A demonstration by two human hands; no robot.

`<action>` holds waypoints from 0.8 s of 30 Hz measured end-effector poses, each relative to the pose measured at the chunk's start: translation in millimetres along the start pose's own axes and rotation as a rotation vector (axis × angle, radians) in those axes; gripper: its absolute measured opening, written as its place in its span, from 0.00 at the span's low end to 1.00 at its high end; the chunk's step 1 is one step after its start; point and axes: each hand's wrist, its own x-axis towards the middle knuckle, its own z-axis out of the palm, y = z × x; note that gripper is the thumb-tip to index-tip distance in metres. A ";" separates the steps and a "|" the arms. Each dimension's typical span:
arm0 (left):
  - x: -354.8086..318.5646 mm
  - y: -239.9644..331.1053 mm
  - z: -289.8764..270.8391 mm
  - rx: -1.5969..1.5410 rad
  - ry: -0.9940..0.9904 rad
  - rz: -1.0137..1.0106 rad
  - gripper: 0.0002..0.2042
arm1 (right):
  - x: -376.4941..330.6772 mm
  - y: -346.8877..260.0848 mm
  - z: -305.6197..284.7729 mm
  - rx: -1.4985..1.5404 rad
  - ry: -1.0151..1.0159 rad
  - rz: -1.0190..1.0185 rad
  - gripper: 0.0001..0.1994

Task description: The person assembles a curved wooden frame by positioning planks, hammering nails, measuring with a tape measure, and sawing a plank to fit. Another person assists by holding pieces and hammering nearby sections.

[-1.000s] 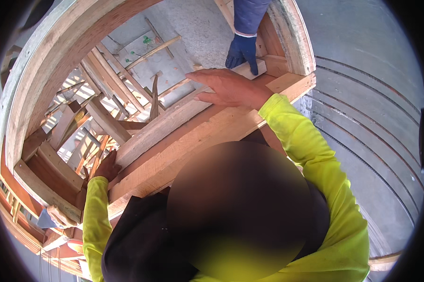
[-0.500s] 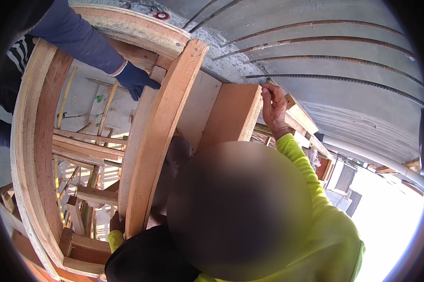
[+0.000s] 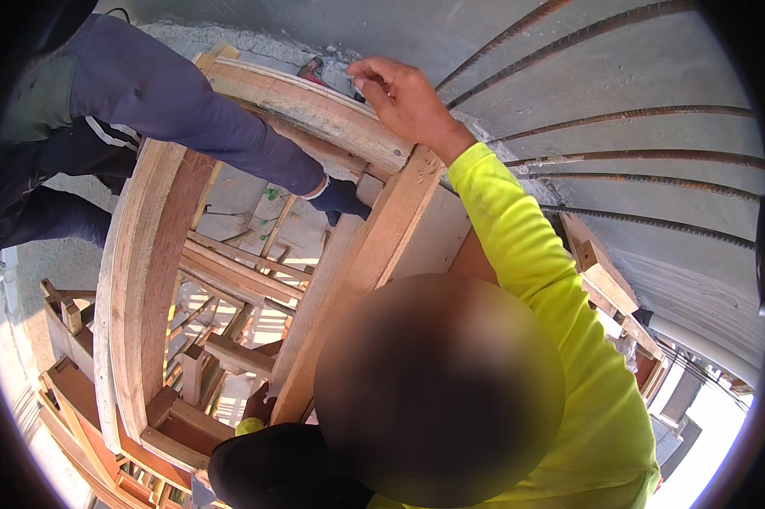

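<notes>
My right hand [image 3: 403, 100], in a yellow sleeve, hovers over the far end of a thick timber beam [image 3: 361, 267]. Its fingers are loosely bent and apart, and I see nothing held in them. A small red object [image 3: 314, 71] lies just beyond the fingertips, against the concrete. At lower left, my left hand [image 3: 259, 404] grips the near end of the plank-faced beam; my leg partly hides it. A co-worker's dark blue gloved hand [image 3: 347, 200] rests at a wood block by the beam's far end.
A curved timber frame [image 3: 136, 288] stands on the left, with crosspieces and poles below its opening. Rusty rebars [image 3: 637, 157] stick out along the grey concrete wall [image 3: 594, 68]. The co-worker's arm [image 3: 221, 127] crosses from upper left. A plywood panel [image 3: 433, 233] adjoins the beam.
My right hand has left the edge of the wooden box and moved left over the beam's far end. The view has shifted, so the frame appears farther right. The gloved hand stays by the beam.
</notes>
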 end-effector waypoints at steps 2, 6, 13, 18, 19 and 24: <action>-6.3 9.0 0.5 0.033 0.021 -0.064 0.31 | 55.2 42.8 28.8 -0.152 -0.203 0.305 0.13; -18.3 24.6 0.1 0.041 0.091 -0.078 0.29 | 102.3 114.1 70.4 -0.507 -0.691 0.327 0.16; -16.6 34.3 4.9 0.096 0.120 -0.069 0.31 | 106.3 155.6 88.6 -0.346 -0.810 0.339 0.20; -7.2 40.1 8.7 0.071 0.105 -0.056 0.32 | 117.9 182.7 84.3 -0.248 -0.594 0.290 0.22; -5.8 41.3 9.0 0.082 0.091 -0.081 0.32 | 119.8 186.9 81.0 -0.222 -0.536 0.272 0.23; -4.4 47.8 10.4 0.180 0.109 -0.107 0.28 | 121.6 193.2 44.2 -0.197 -0.187 0.252 0.23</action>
